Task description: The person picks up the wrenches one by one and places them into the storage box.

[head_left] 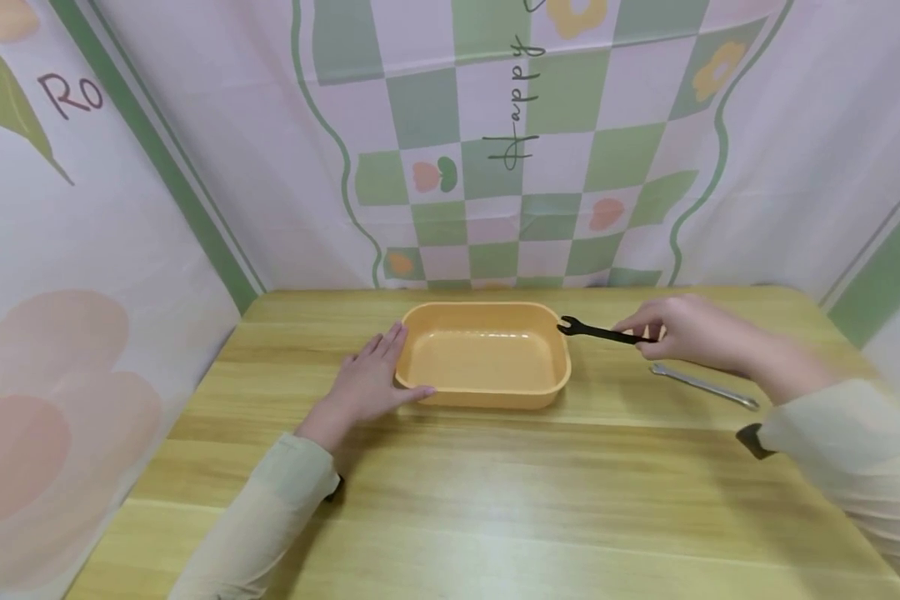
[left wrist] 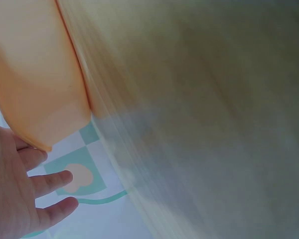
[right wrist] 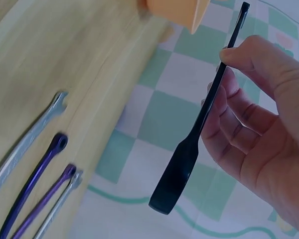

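Observation:
A black open-end wrench [head_left: 603, 333] is pinched by my right hand [head_left: 690, 333] between thumb and fingers. Its forked end overlaps the right rim of an orange-yellow plastic tub [head_left: 487, 396]; in the right wrist view the shaft of the black wrench [right wrist: 204, 109] slants across the hand, with a broad flat end below. My left hand [head_left: 363, 379] rests against the tub's left end, fingers extended along the side and thumb over the front rim. Spread, fairly straight fingers of the left hand [left wrist: 20, 184] show beside the tub [left wrist: 40, 74] in the left wrist view.
A silver wrench [head_left: 705, 387] lies on the wooden table [head_left: 450, 500] below the right hand. The right wrist view also shows a dark purple wrench [right wrist: 35, 181], a purple wrench [right wrist: 45, 201] and a small silver wrench [right wrist: 60, 204]. Patterned cloth [head_left: 495, 167] hangs behind.

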Motion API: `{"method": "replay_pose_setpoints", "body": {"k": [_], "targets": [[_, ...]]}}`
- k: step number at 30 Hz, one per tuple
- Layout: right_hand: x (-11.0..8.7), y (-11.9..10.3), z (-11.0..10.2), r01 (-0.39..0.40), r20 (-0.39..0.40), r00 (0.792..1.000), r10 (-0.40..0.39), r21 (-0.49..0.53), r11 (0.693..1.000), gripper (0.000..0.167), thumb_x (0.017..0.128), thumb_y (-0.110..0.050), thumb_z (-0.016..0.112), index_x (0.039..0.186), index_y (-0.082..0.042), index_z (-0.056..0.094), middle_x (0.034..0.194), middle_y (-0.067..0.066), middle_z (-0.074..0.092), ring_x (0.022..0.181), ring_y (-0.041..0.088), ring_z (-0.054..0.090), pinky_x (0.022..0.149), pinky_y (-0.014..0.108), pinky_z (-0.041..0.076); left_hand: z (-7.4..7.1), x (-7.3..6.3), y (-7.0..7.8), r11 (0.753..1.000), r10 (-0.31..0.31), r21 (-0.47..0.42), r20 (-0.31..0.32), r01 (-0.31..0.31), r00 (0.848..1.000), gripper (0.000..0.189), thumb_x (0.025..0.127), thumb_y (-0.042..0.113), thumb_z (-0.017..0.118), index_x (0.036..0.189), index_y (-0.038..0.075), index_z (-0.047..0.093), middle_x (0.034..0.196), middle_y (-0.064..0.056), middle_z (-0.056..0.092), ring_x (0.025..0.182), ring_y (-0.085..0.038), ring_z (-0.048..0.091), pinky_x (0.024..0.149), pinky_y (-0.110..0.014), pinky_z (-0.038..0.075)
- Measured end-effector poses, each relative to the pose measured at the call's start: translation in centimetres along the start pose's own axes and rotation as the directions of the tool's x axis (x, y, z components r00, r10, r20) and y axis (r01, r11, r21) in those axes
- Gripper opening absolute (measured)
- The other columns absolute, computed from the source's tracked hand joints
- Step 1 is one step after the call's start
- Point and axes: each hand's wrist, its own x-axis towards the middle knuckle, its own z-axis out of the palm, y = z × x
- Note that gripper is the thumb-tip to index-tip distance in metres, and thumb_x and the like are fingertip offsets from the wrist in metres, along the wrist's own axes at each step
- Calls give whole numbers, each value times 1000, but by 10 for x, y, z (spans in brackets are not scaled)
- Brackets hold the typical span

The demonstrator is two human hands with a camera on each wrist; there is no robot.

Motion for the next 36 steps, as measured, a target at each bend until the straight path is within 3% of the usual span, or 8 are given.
{"method": "replay_pose_setpoints", "body": {"k": [15,22,36], "targets": [[32,-19,7,56,40,997,-59,75,996,37,82,2,70,117,-8,78,86,-3,69,78,9,60,67,31,52,0,-1,1,1000,-5,7,1,5,1000,116,88,84,47,166,11,2,172,-3,1,154,-39,15,115,-72,21],[47,-27,12,60,78,995,-67,82,995,36,82,1,70,116,-6,78,84,-7,66,77,9,59,64,31,50,0,0,0,1000,-7,14,-1,7,1000,115,88,84,47,165,11,2,172,-3,1,154,-38,16,115,-71,23],[75,-45,21,98,101,989,-108,98,990,37,82,4,66,115,-5,79,85,-2,68,73,10,58,63,31,50,-1,1,0,1000,-11,6,1,11,1000,115,88,82,50,165,10,3,172,-4,2,154,-38,17,114,-71,24]]}}
